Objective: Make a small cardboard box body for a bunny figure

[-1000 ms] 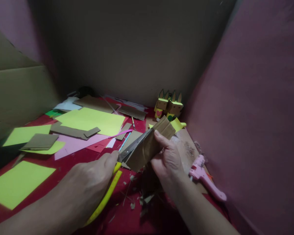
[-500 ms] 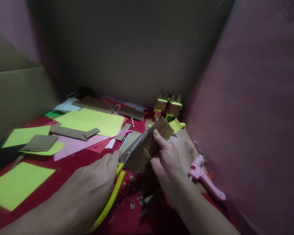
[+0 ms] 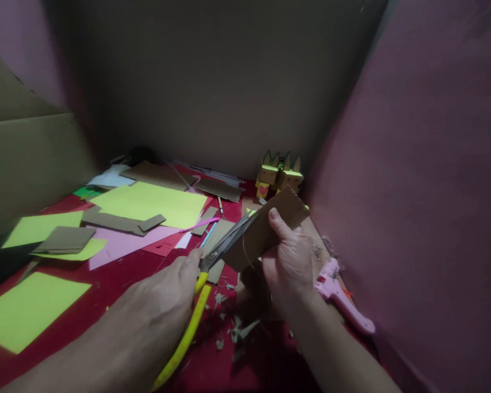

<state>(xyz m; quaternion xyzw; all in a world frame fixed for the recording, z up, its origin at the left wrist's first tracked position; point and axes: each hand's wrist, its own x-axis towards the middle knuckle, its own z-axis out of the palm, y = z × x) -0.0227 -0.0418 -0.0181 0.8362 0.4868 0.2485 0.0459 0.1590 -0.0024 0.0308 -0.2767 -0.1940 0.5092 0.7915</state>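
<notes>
My left hand [image 3: 167, 295] is closed around the yellow handles of a pair of scissors [image 3: 184, 344], whose metal blades point up and to the right. In my right hand [image 3: 288, 256] is a flat piece of brown cardboard [image 3: 262, 234], gripped with the thumb on top and held tilted above the table. The blades lie along the cardboard's left edge, slightly parted. A thin curved strand hangs across the cardboard's face. The fingers of my right hand are partly hidden behind the piece.
Yellow paper sheets [image 3: 155, 202] and cardboard scraps [image 3: 67, 240] cover the left of the red table [image 3: 204, 371]. A pink glue gun [image 3: 343, 300] lies at the right by the wall. Small cardboard figures [image 3: 268, 174] stand at the back. Paper shreds [image 3: 241, 330] litter the front.
My right hand has moved the cardboard up and to the right, away from the scissors' pivot. More of the blades shows now. My left hand has hardly moved.
</notes>
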